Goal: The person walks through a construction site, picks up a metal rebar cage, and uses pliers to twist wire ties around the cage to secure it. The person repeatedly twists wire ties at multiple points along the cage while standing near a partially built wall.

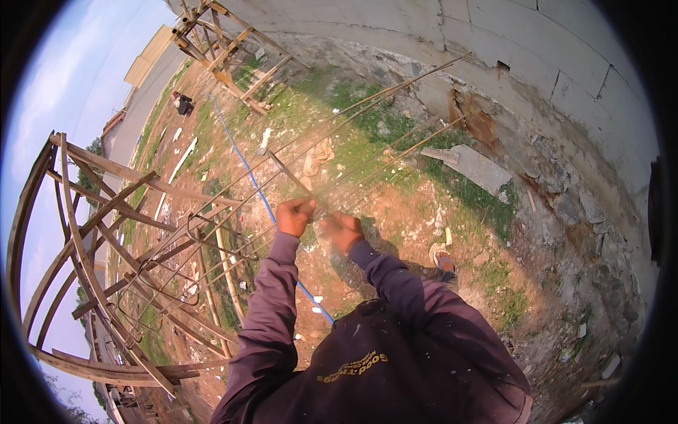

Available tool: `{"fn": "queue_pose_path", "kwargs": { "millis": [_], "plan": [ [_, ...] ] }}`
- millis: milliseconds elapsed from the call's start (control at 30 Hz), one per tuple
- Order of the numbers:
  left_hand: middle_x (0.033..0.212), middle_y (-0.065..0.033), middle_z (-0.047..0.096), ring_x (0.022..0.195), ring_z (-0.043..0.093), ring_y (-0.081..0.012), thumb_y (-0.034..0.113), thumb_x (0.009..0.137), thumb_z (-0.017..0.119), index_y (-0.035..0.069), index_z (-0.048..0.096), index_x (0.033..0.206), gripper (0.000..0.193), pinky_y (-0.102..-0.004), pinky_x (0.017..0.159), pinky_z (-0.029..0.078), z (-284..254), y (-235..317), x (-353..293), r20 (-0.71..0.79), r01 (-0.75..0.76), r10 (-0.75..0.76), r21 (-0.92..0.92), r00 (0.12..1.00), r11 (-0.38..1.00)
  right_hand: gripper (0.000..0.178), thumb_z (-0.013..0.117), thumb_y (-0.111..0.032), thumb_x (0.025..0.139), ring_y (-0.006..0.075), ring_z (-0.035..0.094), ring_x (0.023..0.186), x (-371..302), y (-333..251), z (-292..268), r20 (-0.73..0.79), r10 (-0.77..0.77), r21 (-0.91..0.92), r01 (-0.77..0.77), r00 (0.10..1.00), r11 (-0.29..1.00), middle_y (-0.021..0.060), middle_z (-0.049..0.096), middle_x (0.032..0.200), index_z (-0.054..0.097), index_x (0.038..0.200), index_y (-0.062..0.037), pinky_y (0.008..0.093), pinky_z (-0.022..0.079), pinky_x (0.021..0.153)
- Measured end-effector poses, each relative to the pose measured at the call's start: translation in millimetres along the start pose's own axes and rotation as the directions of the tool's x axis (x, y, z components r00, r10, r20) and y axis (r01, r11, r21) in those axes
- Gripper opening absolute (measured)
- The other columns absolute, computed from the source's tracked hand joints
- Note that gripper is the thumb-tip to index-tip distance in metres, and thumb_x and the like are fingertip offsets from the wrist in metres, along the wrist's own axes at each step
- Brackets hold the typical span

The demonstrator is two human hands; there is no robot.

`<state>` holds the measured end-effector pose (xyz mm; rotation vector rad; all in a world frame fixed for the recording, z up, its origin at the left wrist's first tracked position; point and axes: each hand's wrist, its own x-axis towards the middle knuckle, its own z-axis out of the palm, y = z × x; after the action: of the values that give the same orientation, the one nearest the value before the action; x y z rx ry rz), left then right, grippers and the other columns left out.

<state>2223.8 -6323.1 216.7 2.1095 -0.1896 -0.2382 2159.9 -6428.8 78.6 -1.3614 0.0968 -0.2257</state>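
Observation:
My left hand (295,216) is closed, fingers curled, beside the long thin steel rods that run from the lower left to the wall at the upper right. Close to its right, my right hand (343,231) is also closed and somewhat blurred. What lies between the fingers of either hand is too small and smeared to make out. Just beyond my left hand a short brown bar (288,172) slants across the rods (374,99). Bent square steel stirrups (159,265) hang around the rods at the left.
Wooden trestle frames stand at the left (106,212) and far end (226,53). A grey block wall (558,63) with a rough stone base (558,169) borders the right. A blue hose (247,166) crosses the littered ground. A broken slab (477,168) lies by the wall; a person (183,104) crouches far off.

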Motion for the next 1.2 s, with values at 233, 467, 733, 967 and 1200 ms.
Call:
{"fn": "queue_pose_path", "kwargs": {
  "millis": [233, 467, 733, 967, 1200],
  "plan": [
    [0.089, -0.0130, 0.072, 0.080, 0.070, -0.0181, 0.013, 0.091, 0.070, -0.008, 0.069, 0.104, 0.025, -0.0310, 0.069, 0.057, 9, -7, -12, -0.095, -0.159, 0.160, 0.017, 0.982, 0.987, 0.018, 0.068, -0.016, 0.092, 0.0075, 0.060, 0.080, 0, 3, -16, 0.045, 0.106, 0.111, -0.111, 0.993, 0.988, 0.0011, 0.069, 0.089, 0.067, 0.101, -0.0006, 0.0278, 0.050, 0.072],
    [0.092, -0.0137, 0.073, 0.089, 0.069, -0.0166, 0.015, 0.092, 0.068, -0.008, 0.070, 0.101, 0.024, -0.0314, 0.080, 0.055, -5, -9, -23, 0.176, -0.722, 0.726, 0.400, 0.664, 0.564, 0.019, 0.071, -0.016, 0.090, 0.0079, 0.059, 0.077, 0, -7, 6, -0.050, 0.268, 0.452, -0.218, 0.962, 0.865, 0.0006, 0.068, 0.088, 0.067, 0.104, -0.0035, 0.0262, 0.049, 0.070],
    [0.075, -0.0097, 0.071, 0.064, 0.067, -0.0131, 0.016, 0.088, 0.074, -0.006, 0.073, 0.099, 0.024, -0.0264, 0.057, 0.053, -8, -4, 4, 0.158, -0.119, 0.090, 0.184, 0.983, 0.976, 0.017, 0.069, -0.015, 0.092, 0.0085, 0.061, 0.078, -3, 8, 16, -0.115, 0.150, 0.489, -0.076, 0.982, 0.869, 0.0006, 0.069, 0.089, 0.067, 0.106, -0.0042, 0.0272, 0.051, 0.068],
    [0.074, -0.0104, 0.070, 0.060, 0.068, -0.0144, 0.012, 0.083, 0.079, -0.007, 0.072, 0.095, 0.024, -0.0258, 0.050, 0.052, -7, 10, 1, 0.264, 0.112, -0.134, 0.098, 0.955, 0.989, 0.023, 0.068, -0.021, 0.093, 0.0139, 0.065, 0.077, -16, -3, -2, 0.019, 0.211, 0.430, -0.198, 0.977, 0.881, 0.0079, 0.070, 0.089, 0.066, 0.106, -0.0023, 0.0322, 0.052, 0.065],
    [0.074, -0.0096, 0.069, 0.052, 0.062, -0.0125, 0.013, 0.083, 0.080, -0.005, 0.073, 0.091, 0.022, -0.0264, 0.046, 0.049, -7, 22, -3, 0.317, 0.052, -0.069, 0.062, 0.946, 0.997, 0.033, 0.069, -0.028, 0.092, 0.0198, 0.067, 0.070, -25, -8, -26, 0.062, 0.567, 0.596, -0.487, 0.821, 0.639, 0.0126, 0.070, 0.088, 0.065, 0.099, 0.0044, 0.0363, 0.057, 0.062]
  ]
}}
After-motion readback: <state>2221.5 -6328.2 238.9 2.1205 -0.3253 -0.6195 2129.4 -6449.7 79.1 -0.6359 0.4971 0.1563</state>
